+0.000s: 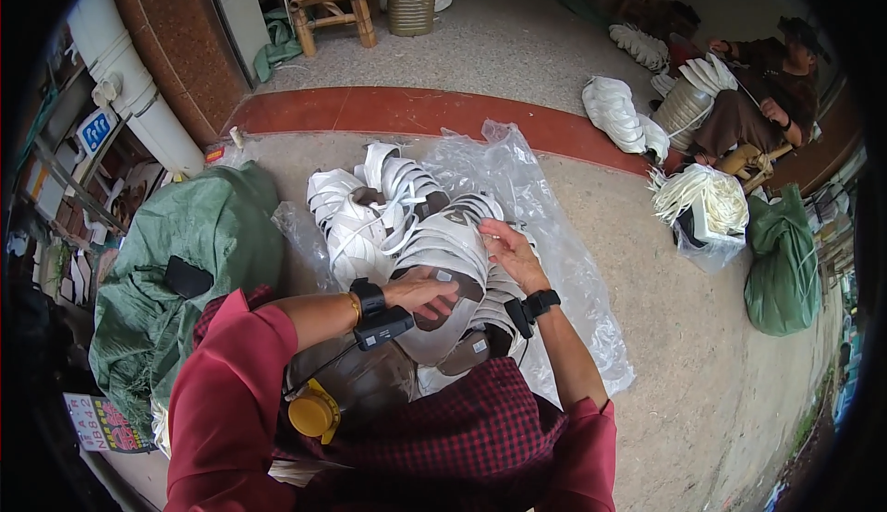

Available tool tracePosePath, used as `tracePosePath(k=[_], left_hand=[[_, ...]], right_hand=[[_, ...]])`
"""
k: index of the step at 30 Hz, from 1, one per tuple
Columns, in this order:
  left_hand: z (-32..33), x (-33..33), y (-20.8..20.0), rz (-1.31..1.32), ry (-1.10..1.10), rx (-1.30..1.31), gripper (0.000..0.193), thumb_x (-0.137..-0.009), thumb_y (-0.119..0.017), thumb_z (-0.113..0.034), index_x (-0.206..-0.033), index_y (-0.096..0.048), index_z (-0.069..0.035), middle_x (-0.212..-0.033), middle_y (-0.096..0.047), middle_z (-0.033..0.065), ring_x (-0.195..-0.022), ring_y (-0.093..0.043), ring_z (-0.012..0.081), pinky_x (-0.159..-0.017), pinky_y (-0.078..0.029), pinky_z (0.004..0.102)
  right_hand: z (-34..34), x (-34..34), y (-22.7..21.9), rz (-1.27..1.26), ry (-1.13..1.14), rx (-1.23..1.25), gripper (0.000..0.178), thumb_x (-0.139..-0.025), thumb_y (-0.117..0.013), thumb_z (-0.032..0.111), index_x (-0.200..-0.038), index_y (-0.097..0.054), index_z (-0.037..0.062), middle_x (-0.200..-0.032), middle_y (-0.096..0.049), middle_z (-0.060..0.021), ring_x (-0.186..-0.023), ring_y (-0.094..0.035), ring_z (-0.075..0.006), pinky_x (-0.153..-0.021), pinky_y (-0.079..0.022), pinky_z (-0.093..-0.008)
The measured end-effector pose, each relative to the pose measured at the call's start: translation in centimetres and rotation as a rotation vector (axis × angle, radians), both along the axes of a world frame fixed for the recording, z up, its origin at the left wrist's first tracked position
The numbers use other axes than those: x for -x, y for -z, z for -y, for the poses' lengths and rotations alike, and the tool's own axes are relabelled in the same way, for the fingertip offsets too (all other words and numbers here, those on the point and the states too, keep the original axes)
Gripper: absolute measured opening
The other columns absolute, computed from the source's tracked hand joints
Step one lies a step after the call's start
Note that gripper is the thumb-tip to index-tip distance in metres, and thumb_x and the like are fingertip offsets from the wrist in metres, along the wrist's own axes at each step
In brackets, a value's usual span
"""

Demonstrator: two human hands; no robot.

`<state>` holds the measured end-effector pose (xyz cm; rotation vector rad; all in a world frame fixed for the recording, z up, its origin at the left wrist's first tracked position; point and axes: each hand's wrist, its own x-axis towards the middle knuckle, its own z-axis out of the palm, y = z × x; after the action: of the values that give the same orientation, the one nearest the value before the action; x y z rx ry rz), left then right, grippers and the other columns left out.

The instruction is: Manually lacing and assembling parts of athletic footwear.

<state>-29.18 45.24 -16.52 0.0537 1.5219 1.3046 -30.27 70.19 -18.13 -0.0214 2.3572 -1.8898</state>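
Observation:
A stack of nested white-grey shoe uppers lies in front of my lap, with the brown lining of the nearest one facing me. My left hand rests in the opening at the near end of this stack, its fingers apart against the lining. Along the right side of the same stack, my right hand touches the uppers with bent, spread fingers. Another bundle of white uppers with loose laces lies to the left. More uppers stick out below my hands, partly hidden by my checked apron.
Clear plastic sheeting spreads under the uppers. A green sack stands at left, near a yellow-capped container. At right are a bundle of white laces, a green bag and a seated person. A bamboo chair stands behind.

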Motion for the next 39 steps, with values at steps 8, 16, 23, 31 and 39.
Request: tracePosePath(k=[8, 16, 23, 31, 39], left_hand=[[-1.2, -0.1, 1.1, 0.041, -0.189, -0.072, 0.063, -0.089, -0.074, -0.044, -0.13, -0.049, -0.004, -0.119, -0.065, 0.0141, -0.1, -0.069, 0.0231, -0.076, -0.058, 0.0331], [-2.1, -2.2, -1.4, -0.047, -0.225, -0.018, 0.061, -0.082, -0.082, -0.041, -0.129, -0.056, -0.013, -0.12, -0.065, 0.0034, -0.104, -0.064, 0.0172, -0.08, -0.055, 0.033], [-3.1, -3.6, -8.9, -0.065, -0.685, -0.295, 0.056, -0.086, -0.079, -0.035, -0.133, -0.054, -0.017, -0.124, -0.063, 0.0001, -0.118, -0.057, 0.0157, -0.097, -0.046, 0.0399], [7.6, -2.0, -18.4, -0.306, -0.591, -0.537, 0.061, -0.096, -0.059, -0.038, -0.142, -0.045, -0.002, -0.136, -0.058, 0.0123, -0.125, -0.056, 0.0252, -0.109, -0.042, 0.0418], [16.0, -2.5, -20.5, -0.495, -0.873, -0.583, 0.063, -0.094, -0.06, -0.043, -0.14, -0.047, -0.003, -0.134, -0.059, 0.0123, -0.119, -0.06, 0.0265, -0.106, -0.044, 0.0425]], right_hand=[[1.3, 0.0, 0.8, -0.047, 0.026, -0.106, 0.043, -0.095, -0.064, 0.024, -0.134, -0.059, 0.0065, -0.124, -0.066, -0.0077, -0.102, -0.059, -0.0185, -0.091, -0.048, -0.0331], [2.5, -5.0, -1.4, -0.079, 0.167, 0.04, 0.043, -0.092, -0.066, 0.013, -0.134, -0.059, 0.0059, -0.121, -0.062, -0.0017, -0.102, -0.053, -0.0125, -0.086, -0.051, -0.0297], [2.7, -6.6, -8.3, -0.201, 0.032, 0.095, 0.044, -0.092, -0.064, 0.002, -0.135, -0.059, 0.0057, -0.124, -0.062, -0.0017, -0.1, -0.054, -0.011, -0.086, -0.053, -0.0259], [-4.0, -2.9, -10.4, -0.051, 0.089, 0.31, 0.04, -0.101, -0.058, 0.017, -0.139, -0.054, 0.0056, -0.125, -0.067, -0.007, -0.098, -0.066, -0.0154, -0.088, -0.055, -0.0308], [1.4, -1.0, 1.9, -0.074, 0.138, -0.234, 0.051, -0.079, -0.08, 0.017, -0.122, -0.062, -0.0034, -0.103, -0.07, -0.0148, -0.087, -0.068, -0.024, -0.077, -0.056, -0.0348]])
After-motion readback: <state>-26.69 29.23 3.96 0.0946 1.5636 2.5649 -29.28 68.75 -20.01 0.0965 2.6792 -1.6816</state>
